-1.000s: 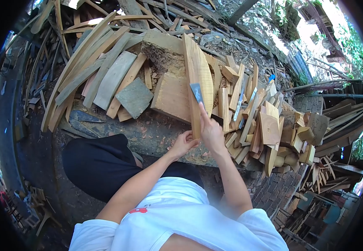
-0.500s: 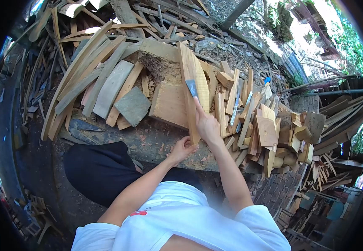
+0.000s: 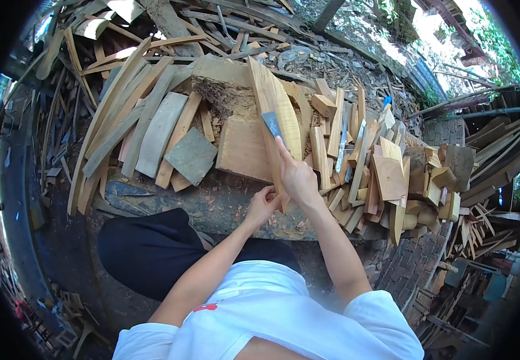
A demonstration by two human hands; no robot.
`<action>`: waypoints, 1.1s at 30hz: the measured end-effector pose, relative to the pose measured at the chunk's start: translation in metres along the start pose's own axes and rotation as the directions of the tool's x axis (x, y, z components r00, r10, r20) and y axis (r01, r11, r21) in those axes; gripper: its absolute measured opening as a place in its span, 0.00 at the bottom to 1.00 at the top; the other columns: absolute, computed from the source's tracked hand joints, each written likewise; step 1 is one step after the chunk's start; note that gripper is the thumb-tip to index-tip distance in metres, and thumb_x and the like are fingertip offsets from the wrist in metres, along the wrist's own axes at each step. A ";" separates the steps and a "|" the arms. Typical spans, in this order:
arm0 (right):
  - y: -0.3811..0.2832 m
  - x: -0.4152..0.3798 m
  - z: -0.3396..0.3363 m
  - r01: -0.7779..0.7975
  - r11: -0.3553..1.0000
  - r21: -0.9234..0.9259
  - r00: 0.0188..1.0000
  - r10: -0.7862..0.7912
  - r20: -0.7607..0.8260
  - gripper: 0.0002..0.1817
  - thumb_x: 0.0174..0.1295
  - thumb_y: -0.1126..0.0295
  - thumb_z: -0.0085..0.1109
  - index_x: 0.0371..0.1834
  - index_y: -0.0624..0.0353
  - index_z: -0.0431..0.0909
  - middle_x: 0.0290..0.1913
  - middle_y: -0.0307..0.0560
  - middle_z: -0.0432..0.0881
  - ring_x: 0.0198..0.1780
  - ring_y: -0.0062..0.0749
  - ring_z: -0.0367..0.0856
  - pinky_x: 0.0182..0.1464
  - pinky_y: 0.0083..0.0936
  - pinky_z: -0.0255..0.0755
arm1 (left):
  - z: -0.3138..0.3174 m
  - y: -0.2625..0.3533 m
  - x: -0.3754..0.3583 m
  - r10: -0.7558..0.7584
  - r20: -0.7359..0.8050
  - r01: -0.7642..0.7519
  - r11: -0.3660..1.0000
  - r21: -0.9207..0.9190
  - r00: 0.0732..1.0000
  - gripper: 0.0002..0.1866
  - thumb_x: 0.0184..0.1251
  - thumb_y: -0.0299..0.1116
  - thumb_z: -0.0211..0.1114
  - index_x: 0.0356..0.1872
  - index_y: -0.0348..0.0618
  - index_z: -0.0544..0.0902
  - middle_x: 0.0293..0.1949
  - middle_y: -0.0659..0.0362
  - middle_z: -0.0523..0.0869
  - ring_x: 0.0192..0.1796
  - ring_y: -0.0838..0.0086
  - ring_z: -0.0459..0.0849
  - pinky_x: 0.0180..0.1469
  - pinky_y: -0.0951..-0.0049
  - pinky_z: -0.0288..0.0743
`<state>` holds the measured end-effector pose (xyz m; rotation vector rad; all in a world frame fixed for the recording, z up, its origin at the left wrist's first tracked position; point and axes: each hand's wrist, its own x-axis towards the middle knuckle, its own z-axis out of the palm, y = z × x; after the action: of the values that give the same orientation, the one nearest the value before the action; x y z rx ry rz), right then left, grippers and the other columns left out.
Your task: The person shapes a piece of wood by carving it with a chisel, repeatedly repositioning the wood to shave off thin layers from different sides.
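Well to the left of the wooden block (image 3: 245,150), long curved planks (image 3: 107,129) lean together in a slanting bundle. Nearer the block on that side, a wide grey plank (image 3: 161,137) slopes down, and a flat grey square (image 3: 191,157) lies tilted between it and the block. On the near side of the block, toward its left, dark trousers (image 3: 146,252) cover the person's bent leg, below a dark surface (image 3: 182,201) sprinkled with shavings. Just in front of the block, the left hand (image 3: 263,204) has its fingers curled and grasps the lower end of a board (image 3: 264,99) between thumb and fingertips. That board slants across the block's right part, its top reaching past the block's far edge; it has a brown strip along the left and a paler, curved face on the right. A broad metal blade (image 3: 271,125) rests against the brown strip, over the block's right side; I cannot tell whether its edge bites in. The right hand (image 3: 299,180), to the right of the block's near corner, is closed around the tool's handle, forefinger stretched toward the blade. Farther right of the block, wood offcuts (image 3: 387,177) crowd in a heap, a narrow metal strip (image 3: 341,150) among them.
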<state>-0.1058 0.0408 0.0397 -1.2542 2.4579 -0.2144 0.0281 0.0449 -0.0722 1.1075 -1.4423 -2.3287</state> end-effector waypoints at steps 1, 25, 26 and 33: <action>0.001 -0.006 0.000 -0.023 1.000 0.009 0.998 0.022 0.055 0.27 0.72 0.60 0.42 0.75 0.32 0.57 0.27 0.68 0.81 0.32 0.64 0.83 0.37 0.56 0.75 | 0.000 0.003 -0.001 -0.018 -0.001 0.018 0.999 0.044 1.000 0.28 0.64 0.41 0.70 0.57 0.28 0.76 0.44 0.51 0.87 0.45 0.75 0.85 0.46 0.73 0.79; -0.006 0.072 0.012 0.023 0.998 0.060 0.997 -0.018 -0.080 0.28 0.72 0.60 0.40 0.76 0.28 0.55 0.32 0.63 0.84 0.36 0.59 0.85 0.40 0.52 0.78 | 0.001 0.020 -0.006 -0.095 0.066 0.099 0.993 -0.063 0.993 0.25 0.68 0.34 0.66 0.60 0.28 0.72 0.51 0.52 0.83 0.50 0.73 0.83 0.50 0.72 0.82; -0.001 0.056 0.008 0.025 0.998 0.054 0.997 -0.021 -0.079 0.28 0.72 0.60 0.40 0.76 0.28 0.55 0.32 0.63 0.84 0.36 0.59 0.85 0.40 0.52 0.78 | 0.001 0.017 -0.006 -0.096 0.069 0.100 0.993 -0.058 0.993 0.25 0.68 0.34 0.66 0.61 0.29 0.72 0.50 0.53 0.83 0.50 0.73 0.83 0.50 0.72 0.82; -0.010 0.096 0.004 -0.016 0.999 0.043 1.000 0.017 -0.019 0.29 0.71 0.63 0.39 0.76 0.26 0.54 0.35 0.63 0.84 0.39 0.60 0.85 0.42 0.52 0.78 | 0.001 0.014 -0.007 -0.072 0.045 0.073 0.997 -0.021 0.996 0.26 0.68 0.35 0.67 0.61 0.29 0.73 0.49 0.54 0.83 0.50 0.74 0.83 0.51 0.71 0.82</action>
<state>-0.1484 -0.0418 0.0148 -1.2189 2.4655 -0.2743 0.0290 0.0423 -0.0568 1.1271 -1.4104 -2.4275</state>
